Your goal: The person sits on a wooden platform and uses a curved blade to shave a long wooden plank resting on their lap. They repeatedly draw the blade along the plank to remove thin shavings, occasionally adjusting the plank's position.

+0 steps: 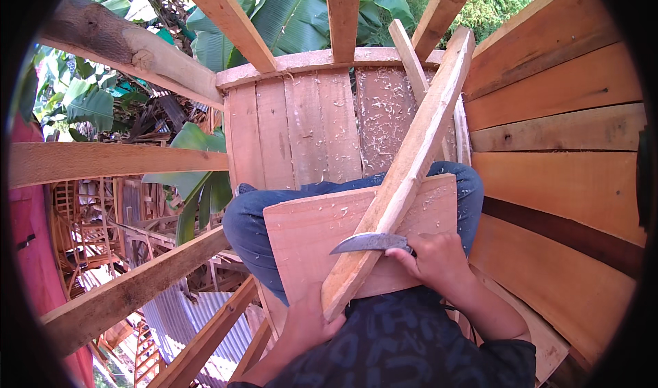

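Orange-brown wood makes a big plank wall (555, 182) on the right side. In front is a plank floor (274, 128), with a curved beam (308, 60) along its far edge. The person's legs, in blue jeans (253, 227), are bent and spread out, so the lap is wide like a little table.

A flat board (308, 230) lies on that lap. It seems to be there to keep the legs safe from the blade and to give a firm place to work.

The long stick (403, 176) rests across the board. Its low end is close to the tummy, and its other end points away to the right, high over the floor. I cannot tell if that far end touches anything. Held slanted like this, its long side is easy to reach.

The left hand (312, 323) is curled against the low end, with its thumb near the tip, likely so the stick does not slide. Some of its fingers are hidden.

The right hand (435, 258) is wrapped around the handle of a knife (370, 242), thumb close to the blade. The curved blade lies across the stick, pointing left.

Tiny curly shavings (391, 110) are sprinkled on the floor.
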The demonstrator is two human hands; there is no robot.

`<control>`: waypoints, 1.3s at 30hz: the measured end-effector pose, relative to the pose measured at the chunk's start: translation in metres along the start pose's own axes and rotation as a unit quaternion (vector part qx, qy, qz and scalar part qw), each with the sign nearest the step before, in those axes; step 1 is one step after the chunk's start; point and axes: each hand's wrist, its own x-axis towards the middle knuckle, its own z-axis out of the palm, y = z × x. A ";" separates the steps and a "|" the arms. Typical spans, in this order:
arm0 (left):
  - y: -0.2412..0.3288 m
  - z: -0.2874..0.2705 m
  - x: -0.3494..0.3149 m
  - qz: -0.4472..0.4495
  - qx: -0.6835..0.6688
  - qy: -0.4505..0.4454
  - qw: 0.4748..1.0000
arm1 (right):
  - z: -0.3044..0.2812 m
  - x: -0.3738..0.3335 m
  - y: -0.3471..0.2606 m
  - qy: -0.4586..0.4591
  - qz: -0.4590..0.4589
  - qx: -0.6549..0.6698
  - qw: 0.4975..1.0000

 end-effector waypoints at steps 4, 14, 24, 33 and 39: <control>0.002 0.000 -0.001 -0.027 -0.008 0.001 1.000 | -0.005 0.029 0.038 0.089 0.151 0.059 0.983; -0.001 0.002 -0.002 -0.011 0.006 0.009 1.000 | -0.025 0.041 0.042 0.054 0.218 0.108 0.968; 0.000 0.003 0.002 0.009 0.003 0.035 0.999 | -0.020 0.041 0.051 0.077 0.231 0.137 0.960; 0.007 -0.001 0.002 -0.019 0.010 0.017 1.000 | -0.028 0.043 0.053 0.061 0.235 0.146 0.959; 0.007 -0.003 0.000 -0.018 0.015 -0.005 1.000 | -0.012 0.015 0.017 -0.017 0.053 0.037 0.998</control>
